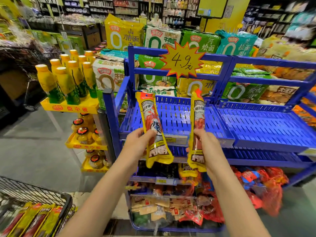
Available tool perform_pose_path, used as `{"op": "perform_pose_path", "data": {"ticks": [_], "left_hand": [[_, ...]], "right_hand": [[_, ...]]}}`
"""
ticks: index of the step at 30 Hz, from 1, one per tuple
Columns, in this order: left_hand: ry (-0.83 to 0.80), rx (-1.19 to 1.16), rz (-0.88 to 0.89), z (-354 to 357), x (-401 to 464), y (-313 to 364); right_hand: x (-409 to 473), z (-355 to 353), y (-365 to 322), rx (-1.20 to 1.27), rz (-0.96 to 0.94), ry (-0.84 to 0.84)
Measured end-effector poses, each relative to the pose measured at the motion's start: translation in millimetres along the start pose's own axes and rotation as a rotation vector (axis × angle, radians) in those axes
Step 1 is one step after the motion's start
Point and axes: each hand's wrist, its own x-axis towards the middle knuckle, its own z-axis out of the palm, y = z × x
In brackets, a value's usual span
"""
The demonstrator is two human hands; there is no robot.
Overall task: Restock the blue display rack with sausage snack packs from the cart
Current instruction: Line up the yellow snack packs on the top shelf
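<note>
Before blue rack (176, 115), left grip (136, 142) grasping sausage pack (154, 129), right grip (205, 144) grasping another pack (198, 127)

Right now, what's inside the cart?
More yellow sausage snack packs lie in the cart at lower left, side by side. Its wire rim and the frame edge hide the rest, so no count is possible.

Two bare forearms reach into view from the bottom edge, ending in a left hand (136, 142) and a right hand (207, 142). No sleeves, gloves, watch, rings or bracelets show. The fingernails that show are short and unpainted.
</note>
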Motion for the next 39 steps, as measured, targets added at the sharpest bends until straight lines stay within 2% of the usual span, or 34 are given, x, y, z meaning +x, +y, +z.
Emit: {"op": "perform_pose_path", "data": {"ticks": [5, 10, 14, 18, 25, 29, 34, 39], "left_hand": [[0.2, 0.296, 0.063, -16.2, 16.6, 17.5], [0.241, 0.539, 0.143, -21.8, 21.4, 25.7], [0.26, 0.628, 0.134, -23.6, 26.3, 27.2], [0.285, 0.65, 0.156, -22.7, 32.7, 28.7], [0.368, 0.769, 0.201, -19.9, 30.9, 26.9], [0.317, 0.719, 0.25, -26.1, 12.7, 22.3], [0.233, 0.679, 0.328, -33.7, -11.6, 12.2], [0.343, 0.809, 0.418, -26.0, 0.0, 9.9]], "right_hand": [[28.0, 34.1, -17.0, -0.177, 0.005, -0.121], [47.8, 59.5, -36.3, -0.314, -0.03, -0.084], [60.3, 76.3, -34.9, -0.474, -0.061, -0.076], [61.7, 81.7, -33.9, -0.597, -0.083, -0.073], [62.9, 79.8, -35.2, -0.628, -0.068, -0.107], [62.4, 70.0, -42.6, -0.588, -0.024, -0.176], [62.5, 61.2, -40.4, -0.613, -0.061, -0.243], [68.2, 71.8, -31.9, -0.56, -0.106, -0.217]]}}
